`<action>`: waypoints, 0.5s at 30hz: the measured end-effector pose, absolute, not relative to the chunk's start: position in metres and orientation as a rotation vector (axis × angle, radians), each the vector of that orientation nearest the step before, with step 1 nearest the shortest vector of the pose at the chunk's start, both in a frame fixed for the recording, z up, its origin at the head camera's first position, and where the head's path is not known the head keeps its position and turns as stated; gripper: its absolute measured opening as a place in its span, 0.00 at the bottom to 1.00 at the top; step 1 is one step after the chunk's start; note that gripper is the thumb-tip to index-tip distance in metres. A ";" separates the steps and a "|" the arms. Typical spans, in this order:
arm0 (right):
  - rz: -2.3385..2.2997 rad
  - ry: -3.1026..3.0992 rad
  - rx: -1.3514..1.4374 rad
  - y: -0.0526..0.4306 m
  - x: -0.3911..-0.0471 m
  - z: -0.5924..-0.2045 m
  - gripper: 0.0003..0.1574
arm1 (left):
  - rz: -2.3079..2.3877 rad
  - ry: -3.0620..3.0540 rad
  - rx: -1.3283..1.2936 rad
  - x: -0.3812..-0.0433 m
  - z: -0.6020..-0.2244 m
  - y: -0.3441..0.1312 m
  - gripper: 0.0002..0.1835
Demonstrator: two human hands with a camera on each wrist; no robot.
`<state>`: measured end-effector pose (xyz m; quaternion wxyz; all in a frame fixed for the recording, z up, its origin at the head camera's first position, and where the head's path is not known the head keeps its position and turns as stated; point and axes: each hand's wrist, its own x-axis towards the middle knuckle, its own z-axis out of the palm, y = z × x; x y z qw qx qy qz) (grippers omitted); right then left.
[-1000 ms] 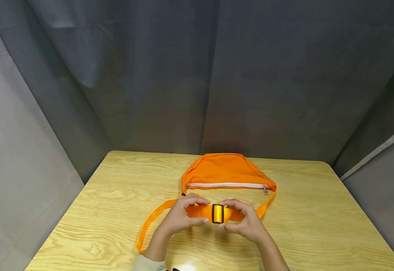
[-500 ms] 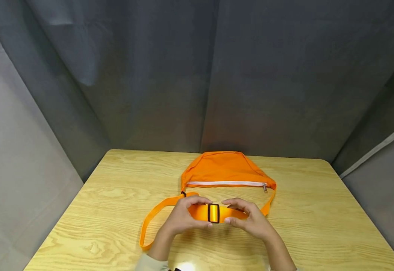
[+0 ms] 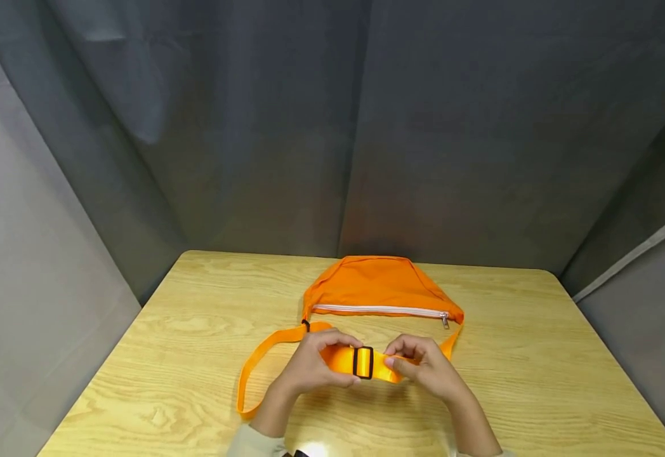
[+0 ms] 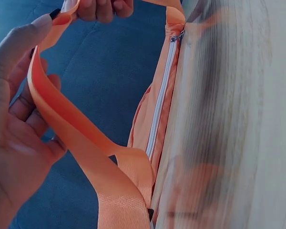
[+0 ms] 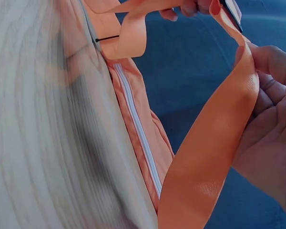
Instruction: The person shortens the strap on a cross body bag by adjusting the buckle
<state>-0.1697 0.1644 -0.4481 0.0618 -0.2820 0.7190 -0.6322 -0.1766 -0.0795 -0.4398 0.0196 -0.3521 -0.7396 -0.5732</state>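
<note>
An orange waist bag (image 3: pixel 381 285) with a white zipper (image 3: pixel 378 310) lies flat toward the back of the table. Its orange strap (image 3: pixel 341 359) is lifted in front of the bag, threaded through a black slider buckle (image 3: pixel 363 362). My left hand (image 3: pixel 313 365) grips the strap and the buckle's left edge between thumb and fingers. To the right of the buckle, my right hand (image 3: pixel 426 368) pinches the strap between thumb and forefinger. In the left wrist view the strap (image 4: pixel 81 138) hangs in a loop beside the left palm. The right wrist view shows the strap (image 5: pixel 209 152) running down from the right fingertips.
A loose strap loop (image 3: pixel 248 374) lies on the wooden table (image 3: pixel 538 362) at the left. A black ring (image 3: pixel 306 325) joins strap and bag at its left corner. Dark grey curtains (image 3: pixel 264 127) stand behind the table and at both sides.
The right thumb and fingers have moved from beside the buckle to a closer pinch on the strap, which now tilts down to the right. The buckle has shifted slightly left overall.
</note>
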 end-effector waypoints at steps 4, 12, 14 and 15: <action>-1.945 2.090 -0.922 0.160 -0.171 -0.451 0.02 | -1.806 -2.292 -1.106 -0.183 -0.452 -0.080 0.24; -1.990 2.006 -0.890 0.161 -0.171 -0.455 0.04 | -1.889 -2.312 -1.053 -0.169 -0.428 -0.080 0.24; -1.997 1.994 -0.887 0.161 -0.171 -0.455 0.04 | -1.917 -2.321 -1.033 -0.170 -0.430 -0.080 0.24; -2.007 1.982 -0.899 0.160 -0.171 -0.455 0.04 | -1.928 -2.317 -1.032 -0.172 -0.435 -0.080 0.24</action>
